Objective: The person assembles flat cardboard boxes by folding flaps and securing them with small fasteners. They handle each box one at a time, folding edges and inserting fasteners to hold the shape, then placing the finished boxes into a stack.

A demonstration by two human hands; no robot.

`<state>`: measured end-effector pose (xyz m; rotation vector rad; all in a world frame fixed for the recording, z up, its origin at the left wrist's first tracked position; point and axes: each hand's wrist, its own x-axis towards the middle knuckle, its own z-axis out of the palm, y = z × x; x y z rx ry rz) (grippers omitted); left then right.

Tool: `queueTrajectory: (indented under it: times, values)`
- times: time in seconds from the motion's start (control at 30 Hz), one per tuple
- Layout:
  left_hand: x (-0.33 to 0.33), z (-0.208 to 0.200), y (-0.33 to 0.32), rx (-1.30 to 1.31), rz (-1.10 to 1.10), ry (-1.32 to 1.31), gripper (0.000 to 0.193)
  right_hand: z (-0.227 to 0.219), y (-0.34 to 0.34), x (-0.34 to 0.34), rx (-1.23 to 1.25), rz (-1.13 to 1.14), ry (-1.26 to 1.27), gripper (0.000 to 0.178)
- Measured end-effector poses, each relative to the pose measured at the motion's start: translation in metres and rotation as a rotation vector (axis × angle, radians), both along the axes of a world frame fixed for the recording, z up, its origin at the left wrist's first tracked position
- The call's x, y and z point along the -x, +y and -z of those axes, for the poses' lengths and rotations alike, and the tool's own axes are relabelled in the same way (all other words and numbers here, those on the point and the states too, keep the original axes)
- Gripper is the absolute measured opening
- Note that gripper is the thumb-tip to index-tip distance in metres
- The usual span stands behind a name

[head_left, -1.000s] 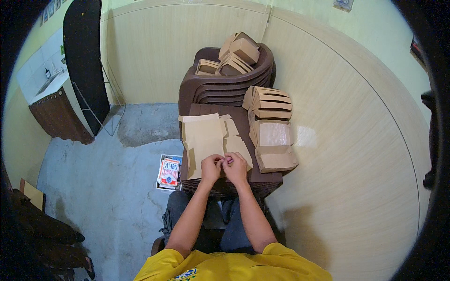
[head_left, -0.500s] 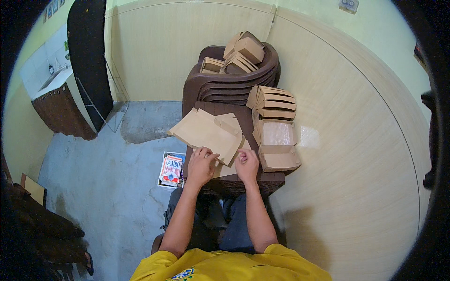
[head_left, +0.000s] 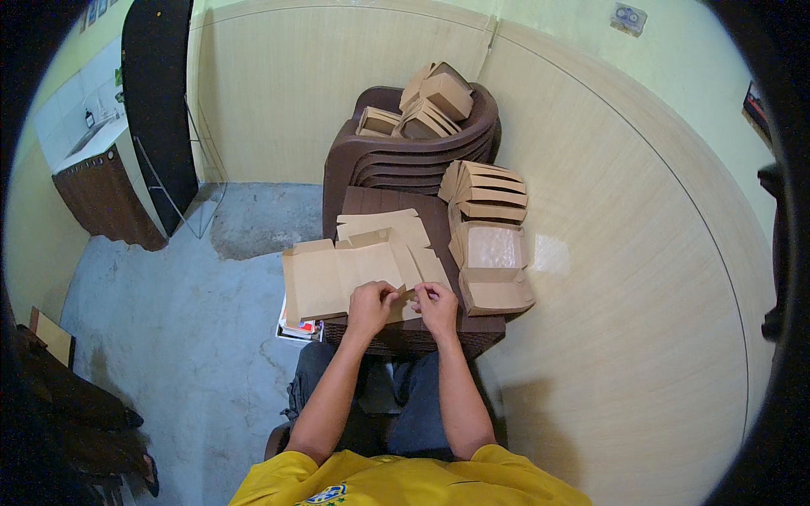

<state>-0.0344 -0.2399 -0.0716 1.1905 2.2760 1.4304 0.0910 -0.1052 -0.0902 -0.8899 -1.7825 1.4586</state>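
A partly folded brown cardboard box blank [head_left: 342, 271] lies across the near part of a brown plastic surface [head_left: 396, 202], its left flap sticking out past the edge. My left hand [head_left: 369, 309] is closed on the blank's near right corner, fingers pinched at the fold. Close beside it, my right hand [head_left: 435, 309] pinches at the flap by the same corner, fingertips almost meeting the left hand's. More flat cardboard blanks [head_left: 392, 226] lie underneath and show behind and to the right.
Folded boxes [head_left: 485, 191] are nested at the right edge, with an open box [head_left: 494, 249] nearer me. Further boxes [head_left: 434, 93] rest on stacked brown chairs [head_left: 346, 160] at the back. A white crate [head_left: 295, 333] stands on the floor at left. The wall [head_left: 624, 253] curves along the right.
The blank has turned and shifted left and nearer, now covering most of the crate. Its side flaps stand partly raised. My right hand has moved in nearer to my left.
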Motion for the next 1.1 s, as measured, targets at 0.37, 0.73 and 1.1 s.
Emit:
queueTrajectory:
  times: [0.37,0.73,1.1]
  values:
    - [0.000,0.007,0.023,0.134,-0.133,-0.168,0.017,-0.003,-0.004,0.010,0.041,-0.038,0.007,0.012]
    - [0.002,0.026,0.022,-0.094,-0.031,-0.336,0.020,-0.005,-0.005,0.010,-0.029,0.012,0.114,0.018]
    - [-0.003,0.018,0.023,-0.087,-0.060,-0.481,0.021,-0.003,-0.008,0.008,0.067,-0.018,0.136,0.023]
